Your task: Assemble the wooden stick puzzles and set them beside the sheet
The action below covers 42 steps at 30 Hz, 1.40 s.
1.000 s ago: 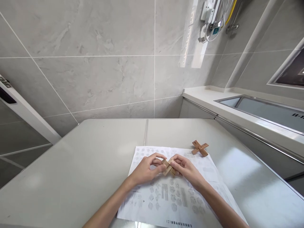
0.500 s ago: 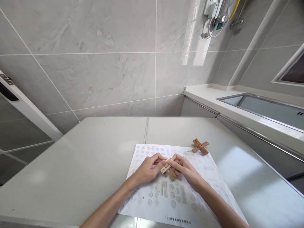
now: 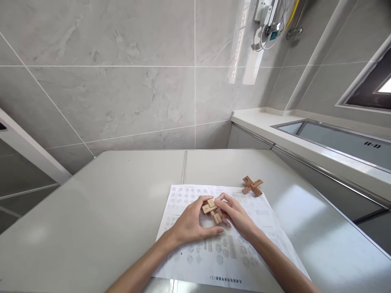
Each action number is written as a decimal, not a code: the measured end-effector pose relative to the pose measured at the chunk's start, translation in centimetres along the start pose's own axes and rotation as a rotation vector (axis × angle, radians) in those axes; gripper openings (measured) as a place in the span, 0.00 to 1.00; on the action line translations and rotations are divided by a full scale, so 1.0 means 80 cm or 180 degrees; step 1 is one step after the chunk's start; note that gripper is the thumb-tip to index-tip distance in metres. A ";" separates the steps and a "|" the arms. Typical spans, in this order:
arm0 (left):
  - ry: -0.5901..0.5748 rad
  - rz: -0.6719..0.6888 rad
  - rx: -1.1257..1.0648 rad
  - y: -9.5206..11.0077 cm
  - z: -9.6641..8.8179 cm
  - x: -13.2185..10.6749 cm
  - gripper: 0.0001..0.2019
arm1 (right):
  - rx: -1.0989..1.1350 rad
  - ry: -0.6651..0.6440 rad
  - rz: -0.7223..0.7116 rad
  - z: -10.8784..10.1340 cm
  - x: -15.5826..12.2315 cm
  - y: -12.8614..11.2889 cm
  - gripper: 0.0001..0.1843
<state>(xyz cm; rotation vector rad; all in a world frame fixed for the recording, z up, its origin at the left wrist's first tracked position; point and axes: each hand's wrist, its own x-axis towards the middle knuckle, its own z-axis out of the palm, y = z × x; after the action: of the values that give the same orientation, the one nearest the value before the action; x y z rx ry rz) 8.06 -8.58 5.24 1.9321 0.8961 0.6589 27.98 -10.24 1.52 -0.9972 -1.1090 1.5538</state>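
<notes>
A light wooden interlocking puzzle [image 3: 210,208], made of notched blocks with dark marks on them, is held above the printed sheet [image 3: 195,270]. My right hand [image 3: 235,213] pinches its right side between thumb and fingers. Curved round the puzzle's left side is my left hand [image 3: 191,224]; its fingers reach the back edge, while the thumb stretches out below, apart from the blocks. Fingers hide part of the far side. A darker wooden cross of joined pieces [image 3: 252,186] lies at the sheet's upper right corner, away from both hands.
The sheet, printed with small drawings and text, lies on a pale table [image 3: 122,203] with a seam. Behind is a grey tiled wall [image 3: 122,101]. To the right stands a white counter [image 3: 253,118] with a sink [image 3: 336,138]. Sockets and cables [image 3: 265,24] hang above.
My left thumb has come off the puzzle and spread downward. The puzzle has turned a little in my right hand. The view has shifted slightly to the right.
</notes>
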 end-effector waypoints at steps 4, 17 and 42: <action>0.0244 0.0126 0.0211 -0.001 0.003 0.001 0.29 | 0.0361 -0.0161 0.0107 0.001 0.000 0.000 0.25; 0.0298 0.0341 0.0573 -0.012 -0.003 0.000 0.29 | 0.0234 -0.0319 -0.0035 0.006 -0.004 -0.002 0.24; 0.0633 0.0787 0.0682 -0.028 0.006 -0.001 0.28 | 0.0171 -0.0225 0.0036 0.005 0.001 0.006 0.23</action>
<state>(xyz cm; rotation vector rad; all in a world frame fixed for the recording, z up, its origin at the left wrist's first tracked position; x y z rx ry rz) 7.63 -8.06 3.07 2.2208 0.8855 0.9460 27.43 -10.28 1.17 -0.9201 -1.1059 1.6303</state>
